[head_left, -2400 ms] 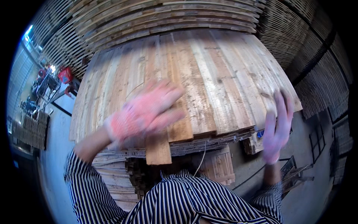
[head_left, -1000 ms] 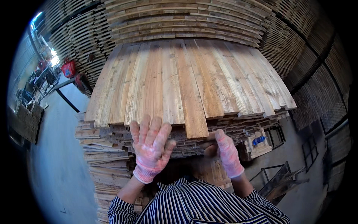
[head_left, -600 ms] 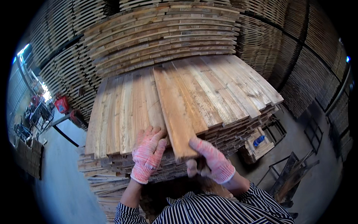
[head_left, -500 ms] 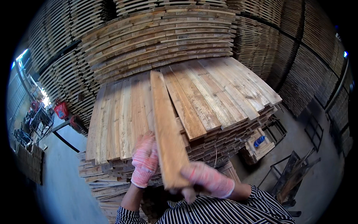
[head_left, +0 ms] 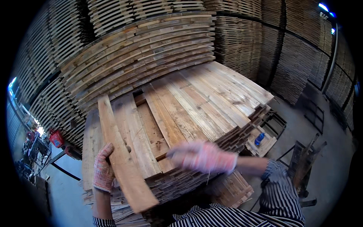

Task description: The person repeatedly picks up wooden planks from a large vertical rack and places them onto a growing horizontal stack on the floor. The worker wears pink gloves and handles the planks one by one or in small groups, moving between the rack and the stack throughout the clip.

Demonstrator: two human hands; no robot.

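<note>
A loose wooden board [head_left: 123,157] lies slantwise over the left part of a layer of planks [head_left: 189,102], its near end jutting past the stack's front edge. My left hand [head_left: 103,170], in a pink and white knit glove, grips the board's left edge. To the right, my right hand [head_left: 204,156], in a matching glove, is over the front of the stack, apart from the loose board. Motion smears its fingers, so their pose is unclear. Between the two hands a gap [head_left: 150,123] in the top layer bares the wood below.
Behind the planks rises a tall pile of layered boards [head_left: 151,45], with more stacks around. On the right, a blue bottle [head_left: 259,139] stands on a low pile of wood, near dark metal frames [head_left: 315,117]. A red object [head_left: 56,139] is at the left.
The loose board has shifted left across the layer, and a gap shows where it was. My right hand has let go of its near end. My left hand has moved left and grips its edge.
</note>
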